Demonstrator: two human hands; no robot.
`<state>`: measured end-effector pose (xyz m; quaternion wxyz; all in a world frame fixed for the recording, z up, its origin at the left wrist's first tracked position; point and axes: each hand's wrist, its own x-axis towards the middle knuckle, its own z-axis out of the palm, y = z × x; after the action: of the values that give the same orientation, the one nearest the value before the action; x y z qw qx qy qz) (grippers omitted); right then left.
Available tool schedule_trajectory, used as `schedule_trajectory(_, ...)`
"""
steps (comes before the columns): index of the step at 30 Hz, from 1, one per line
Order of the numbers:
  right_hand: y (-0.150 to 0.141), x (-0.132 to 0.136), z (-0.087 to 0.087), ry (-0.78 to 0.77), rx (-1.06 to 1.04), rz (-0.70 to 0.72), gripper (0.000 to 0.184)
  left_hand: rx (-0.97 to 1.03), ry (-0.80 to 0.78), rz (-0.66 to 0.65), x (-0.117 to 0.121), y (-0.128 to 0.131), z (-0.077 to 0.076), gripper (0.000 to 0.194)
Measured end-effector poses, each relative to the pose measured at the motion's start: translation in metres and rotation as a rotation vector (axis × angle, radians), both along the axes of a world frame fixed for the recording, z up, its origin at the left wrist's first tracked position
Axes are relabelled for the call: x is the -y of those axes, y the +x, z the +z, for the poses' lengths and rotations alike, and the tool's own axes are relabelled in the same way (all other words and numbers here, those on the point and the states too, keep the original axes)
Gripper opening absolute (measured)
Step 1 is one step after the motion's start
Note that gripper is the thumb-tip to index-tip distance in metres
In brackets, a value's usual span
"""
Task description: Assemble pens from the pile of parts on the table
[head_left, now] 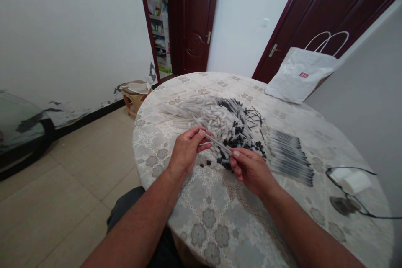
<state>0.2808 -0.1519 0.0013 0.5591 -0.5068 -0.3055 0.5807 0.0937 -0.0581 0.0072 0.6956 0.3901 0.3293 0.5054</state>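
Between my two hands a thin pale tube (218,142) slants down to the right over the table. The thumb and fingers of my left hand (187,150) pinch its upper left end. At the lower right end, my right hand (251,169) is closed on it, and its fingers cover that tip. Just beyond lies a heap of whitish tubes (197,111) with many small black pieces (241,136) on its near right side. Thin dark rods (253,117) stick out at the heap's right. Right of my right hand, slim clear-and-black sticks (290,157) lie side by side in a row.
A patterned cloth covers the round table (209,234). Eyeglasses (351,197) and a white roll (356,182) lie at the right. A white paper bag (301,75) stands at the back right edge. A low stool (135,92) is on the floor behind the table's left side.
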Motion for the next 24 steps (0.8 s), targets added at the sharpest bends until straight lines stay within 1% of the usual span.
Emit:
schedule_trajectory(4, 0.001, -0.003, 0.005, -0.064, -0.101, 0.034, 0.038, -0.036, 0.010, 0.026, 0.000, 0.002, 0.000, 0.035)
schedule_trajectory(7, 0.001, -0.006, 0.003, -0.057, -0.116, 0.052, 0.038, -0.101, 0.037, 0.064, -0.002, 0.003, 0.000, 0.034)
schedule_trajectory(9, 0.000, -0.006, 0.000, -0.002, -0.041, 0.054, 0.038, -0.114, 0.038, 0.086, -0.003, 0.004, 0.000, 0.033)
schedule_trajectory(12, -0.004, -0.004, -0.004, 0.115, 0.167, 0.044, 0.039, -0.126, 0.035, 0.108, -0.004, 0.004, 0.000, 0.031)
schedule_trajectory(14, -0.006, -0.002, -0.003, 0.135, 0.212, 0.041, 0.039, -0.129, 0.041, 0.114, -0.005, 0.003, -0.001, 0.030)
schedule_trajectory(15, -0.007, -0.002, -0.002, 0.117, 0.179, 0.046, 0.040, -0.127, 0.044, 0.112, -0.005, 0.002, -0.001, 0.030)
schedule_trajectory(20, -0.002, -0.006, 0.003, -0.062, -0.146, 0.103, 0.040, -0.088, 0.045, 0.068, -0.006, 0.001, -0.003, 0.030)
schedule_trajectory(24, 0.003, -0.008, 0.006, -0.108, -0.226, 0.123, 0.039, -0.087, 0.059, 0.067, -0.004, 0.003, 0.000, 0.032)
